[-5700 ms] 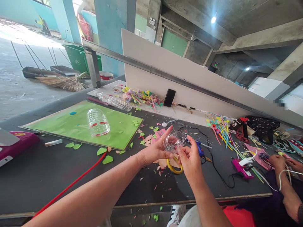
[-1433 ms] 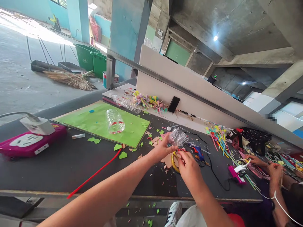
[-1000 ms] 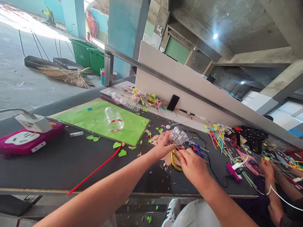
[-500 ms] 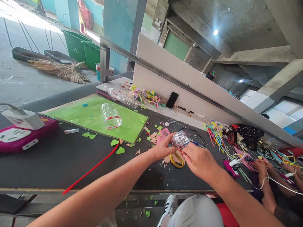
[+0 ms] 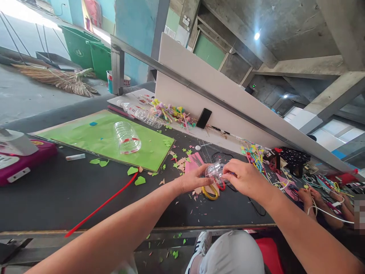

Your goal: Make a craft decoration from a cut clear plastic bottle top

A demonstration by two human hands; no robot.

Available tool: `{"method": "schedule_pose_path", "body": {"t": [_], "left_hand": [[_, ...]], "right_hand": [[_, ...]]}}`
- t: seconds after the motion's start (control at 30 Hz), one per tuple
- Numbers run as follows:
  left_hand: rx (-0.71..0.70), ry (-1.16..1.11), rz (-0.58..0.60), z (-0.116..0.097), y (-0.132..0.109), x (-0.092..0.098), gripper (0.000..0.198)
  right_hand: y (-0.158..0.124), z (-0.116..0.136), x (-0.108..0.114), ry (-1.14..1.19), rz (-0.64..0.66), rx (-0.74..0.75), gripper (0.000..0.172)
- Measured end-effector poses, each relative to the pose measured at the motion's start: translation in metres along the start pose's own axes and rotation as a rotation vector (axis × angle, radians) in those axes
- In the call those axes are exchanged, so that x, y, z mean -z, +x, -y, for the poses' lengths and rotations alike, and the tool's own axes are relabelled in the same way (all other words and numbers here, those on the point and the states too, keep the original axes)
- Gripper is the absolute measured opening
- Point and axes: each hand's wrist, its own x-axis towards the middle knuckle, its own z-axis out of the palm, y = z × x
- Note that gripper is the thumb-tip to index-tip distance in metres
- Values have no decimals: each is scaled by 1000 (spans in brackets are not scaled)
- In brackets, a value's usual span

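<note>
- While my left hand (image 5: 196,179) grasps a clear plastic piece (image 5: 213,173) above the counter (image 5: 159,209), my right hand (image 5: 246,177) curls its fingers at the piece's right side; I cannot tell what they pinch.
- Yellow handle loop (image 5: 210,198): on the counter, near the piece.
- Clear bottle section (image 5: 125,135): on the green sheet (image 5: 80,133).
- Black phone (image 5: 204,118): tilted, by the white panel (image 5: 182,91).

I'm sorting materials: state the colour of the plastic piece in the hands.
The plastic piece is clear and colourless, seen in the head view.

a straw broom (image 5: 61,79) lies near green bins (image 5: 77,47) (a ceiling light (image 5: 257,36) glows)
</note>
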Motion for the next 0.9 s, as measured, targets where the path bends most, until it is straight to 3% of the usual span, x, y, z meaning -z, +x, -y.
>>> {"method": "schedule_pose_path", "body": {"t": [0.3,0.6,0.9], "left_hand": [[-3,-286,112,-11,-4,-5,64],[-59,-306,224,-2,-5,-2,68],[-38,-350,189,1,-5,-4,63]], "right_hand": [[8,-14,-1,234,-36,-99,11],[13,-9,10,412,52,-184,7],[21,-2,12,397,118,-199,6]]}}
